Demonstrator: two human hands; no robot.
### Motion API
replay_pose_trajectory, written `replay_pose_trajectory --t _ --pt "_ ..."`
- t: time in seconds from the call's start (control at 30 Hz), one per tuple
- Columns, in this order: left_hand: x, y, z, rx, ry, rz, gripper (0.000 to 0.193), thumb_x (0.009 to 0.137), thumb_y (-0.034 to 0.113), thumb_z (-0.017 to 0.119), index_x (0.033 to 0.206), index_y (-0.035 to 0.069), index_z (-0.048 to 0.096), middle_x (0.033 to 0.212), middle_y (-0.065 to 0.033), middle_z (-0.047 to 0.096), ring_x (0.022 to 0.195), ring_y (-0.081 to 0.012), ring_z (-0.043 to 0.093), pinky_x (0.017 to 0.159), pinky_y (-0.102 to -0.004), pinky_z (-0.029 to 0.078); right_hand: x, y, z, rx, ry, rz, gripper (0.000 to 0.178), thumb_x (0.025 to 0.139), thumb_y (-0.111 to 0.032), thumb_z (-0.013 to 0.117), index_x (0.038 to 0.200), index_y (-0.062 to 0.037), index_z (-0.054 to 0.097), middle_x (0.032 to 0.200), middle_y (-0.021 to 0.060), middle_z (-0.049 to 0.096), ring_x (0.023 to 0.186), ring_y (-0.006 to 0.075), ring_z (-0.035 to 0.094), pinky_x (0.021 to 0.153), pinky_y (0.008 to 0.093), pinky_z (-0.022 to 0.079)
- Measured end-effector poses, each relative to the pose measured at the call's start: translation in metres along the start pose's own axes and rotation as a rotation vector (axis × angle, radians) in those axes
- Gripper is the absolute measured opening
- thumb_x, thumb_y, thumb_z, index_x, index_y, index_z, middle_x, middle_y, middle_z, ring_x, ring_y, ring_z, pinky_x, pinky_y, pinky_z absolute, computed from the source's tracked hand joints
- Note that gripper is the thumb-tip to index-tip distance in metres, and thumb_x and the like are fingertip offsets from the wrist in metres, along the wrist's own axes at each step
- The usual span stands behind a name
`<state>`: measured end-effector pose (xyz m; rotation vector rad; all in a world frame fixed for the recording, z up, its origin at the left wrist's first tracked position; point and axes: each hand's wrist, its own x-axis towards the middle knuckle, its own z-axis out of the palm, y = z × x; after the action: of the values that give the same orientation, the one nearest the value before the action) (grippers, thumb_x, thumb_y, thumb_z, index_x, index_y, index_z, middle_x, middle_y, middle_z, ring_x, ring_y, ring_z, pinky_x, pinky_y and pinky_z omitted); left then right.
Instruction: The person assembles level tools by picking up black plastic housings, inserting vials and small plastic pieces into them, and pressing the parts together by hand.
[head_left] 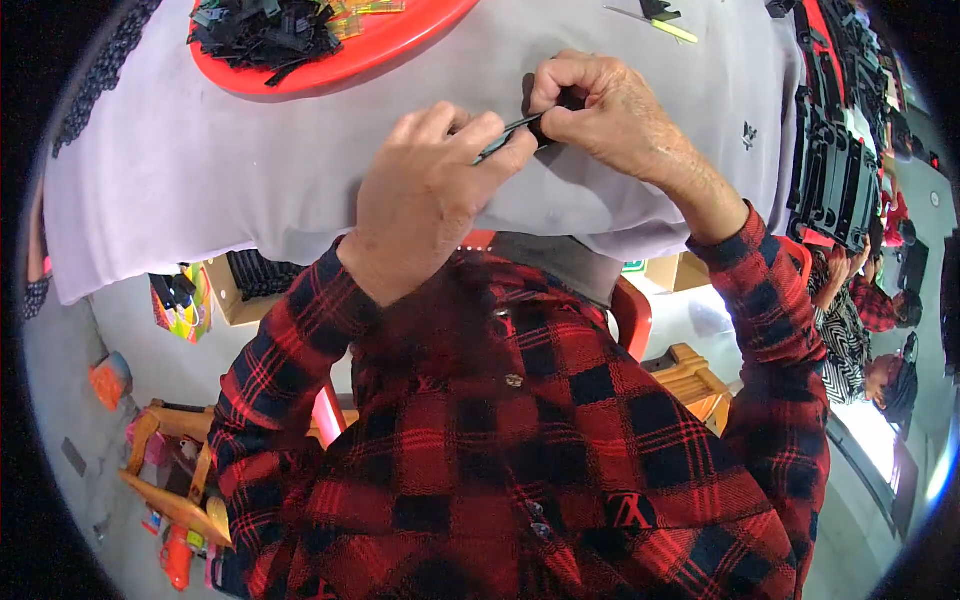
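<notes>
Above the cloth-covered table, my left hand (422, 190) pinches a small dark strip-like piece (522, 122) between thumb and fingertips. My right hand (622, 115) has its thumb and curled index finger closed on the other end of this black piece, so both hands meet on it. Fingers cover most of its shape, and I cannot tell its exact kind. Up and to the left of my hands is a red plastic tray (370, 62), bearing a heap of small black plastic pieces (262, 38) and some transparent yellow pieces (352, 14).
A thin tool with a yellow-green handle (672, 30) lies at the table's far side, beside a small black piece (660, 8). Black plastic parts (835, 180) are stacked along the right. A wooden chair (165, 480) stands lower left. Other people (845, 320) sit at right.
</notes>
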<state>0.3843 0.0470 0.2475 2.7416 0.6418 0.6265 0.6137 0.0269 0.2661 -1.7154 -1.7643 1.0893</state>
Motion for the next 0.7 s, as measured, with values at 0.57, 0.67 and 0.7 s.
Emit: replay_pose_trajectory --t 0.57,0.67,0.7 --pt "0.001 -0.002 0.003 0.019 0.02 0.051 0.038 0.078 0.018 0.063 0.115 0.016 0.068 0.098 0.001 0.055 0.097 -0.0208 0.056 0.081 -0.0366 0.051 -0.005 -0.011 0.001 -0.211 0.061 -0.087 0.009 0.079 -0.01 0.065 0.079 -0.0051 0.058 0.075 0.0039 0.056 0.069 0.0155 0.055 0.068 0.0318 0.046" --pt "0.001 -0.003 0.003 0.036 0.02 0.048 0.039 0.077 0.015 0.064 0.115 0.018 0.068 0.098 0.0008 0.056 0.096 -0.0206 0.057 0.08 -0.0359 0.051 -0.003 -0.016 -0.001 -0.262 0.054 -0.133 0.01 0.079 -0.013 0.065 0.082 -0.0053 0.059 0.078 0.0087 0.06 0.073 0.0226 0.058 0.07 0.0355 0.047" --pt "-0.001 -0.003 0.002 0.05 0.019 0.036 0.039 0.077 0.014 0.064 0.115 0.019 0.068 0.099 0.0008 0.057 0.095 -0.0206 0.058 0.079 -0.0356 0.051 -0.003 -0.019 -0.002 -0.277 0.002 -0.087 0.012 0.08 -0.016 0.065 0.084 -0.0058 0.061 0.081 0.0143 0.064 0.078 0.0311 0.062 0.073 0.0405 0.049"
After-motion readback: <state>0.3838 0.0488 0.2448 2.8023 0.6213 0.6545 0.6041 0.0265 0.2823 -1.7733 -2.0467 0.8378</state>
